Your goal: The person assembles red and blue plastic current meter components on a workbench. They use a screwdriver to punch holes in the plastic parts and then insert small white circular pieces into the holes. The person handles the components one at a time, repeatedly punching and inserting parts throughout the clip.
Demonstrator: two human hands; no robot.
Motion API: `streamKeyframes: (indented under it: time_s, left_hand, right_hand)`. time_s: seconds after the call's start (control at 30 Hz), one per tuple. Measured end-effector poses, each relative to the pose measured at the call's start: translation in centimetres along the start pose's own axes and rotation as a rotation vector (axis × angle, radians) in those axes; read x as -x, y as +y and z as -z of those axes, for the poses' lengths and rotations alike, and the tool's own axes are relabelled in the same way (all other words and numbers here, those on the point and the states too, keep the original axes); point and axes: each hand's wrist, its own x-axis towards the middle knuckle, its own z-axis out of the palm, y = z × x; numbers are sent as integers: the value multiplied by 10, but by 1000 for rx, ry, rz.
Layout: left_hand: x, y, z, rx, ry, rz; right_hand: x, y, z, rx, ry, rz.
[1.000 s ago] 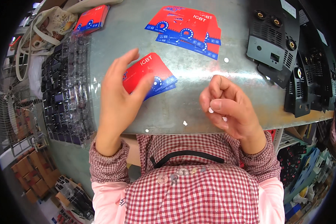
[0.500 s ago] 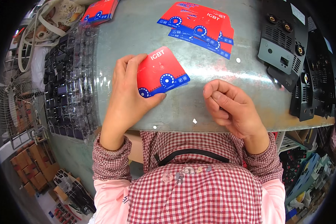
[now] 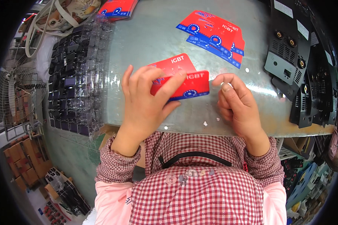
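A person in a red-and-white checked apron (image 3: 199, 193) works at the near edge of a grey metal worktop (image 3: 154, 35), a thin red-and-blue rectangular sheet (image 3: 197, 83) raised in the left hand (image 3: 143, 98). That grip is nearly closed: the index finger lies across the printed face and the thumb extends below the lower edge, with the other fingers spread toward the left. The held sheet is tilted up, its long axis running left to right and rising slightly to the right, over a similar red-and-blue sheet (image 3: 181, 63) that shows behind its upper edge.

The sheet's free short end points at the right hand (image 3: 237, 107), whose fingertips stand just to the right of it, apparently not touching; how they compare in height cannot be told. Right thumb and forefinger are pinched together on a small white piece (image 3: 228, 85).

Small white scraps (image 3: 205, 123) dot the worktop along its near edge. Farther back, a fanned group of red-and-blue sheets (image 3: 210, 32) lies apart from both hands. Clear plastic trays of dark parts (image 3: 69, 81) line the worktop's left edge; black slotted panels (image 3: 288, 56) crowd its right side.
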Motion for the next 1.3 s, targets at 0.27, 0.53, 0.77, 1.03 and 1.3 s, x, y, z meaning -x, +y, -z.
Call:
streamKeyframes:
  time_s: [0.27,0.53,0.77,1.03,1.3]
  left_hand:
    - [22,1,0,120,154,-31]
    - [34,8,-1,598,199,172]
    - [37,1,-11,815,235,251]
    - [37,3,-17,961,221,258]
    - [37,1,-21,904,312,266]
  right_hand:
    - [3,-1,9,306,117,217]
    - [10,6,21,941,281,532]
    - [15,4,32,1317,290,626]
    - [-4,14,-20,729,86,685]
    - [-13,26,-20,778,-108,659]
